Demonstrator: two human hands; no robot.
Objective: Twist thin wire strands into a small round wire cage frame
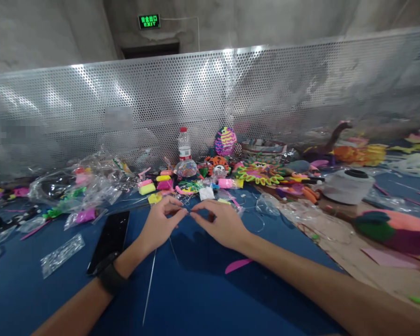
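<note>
My left hand (pixel 163 221), a dark watch (pixel 111 275) on its wrist, is raised over the blue tabletop with thumb and forefinger pinched. Facing it, my right hand (pixel 222 223) makes a similar pinch, the fingertips of both hands almost meeting. Whatever lies between the fingertips is too small or thin to make out. Below my left hand a thin pale strand (pixel 150 287) runs down toward the front of the table. A pink plastic modelling knife (pixel 238 265) lies partly under my right forearm. Just beyond the fingers are a white lump (pixel 206 193) and small packs of coloured clay (pixel 147 187).
A black phone (pixel 110 240) lies left of my left wrist, near a clear plastic sheet (pixel 63 255). Plastic bags (pixel 91 186), a bottle (pixel 184 144) and clay figures (pixel 261 170) line the back before a perforated metal screen (pixel 154 98). Cardboard (pixel 336 235) lies at right.
</note>
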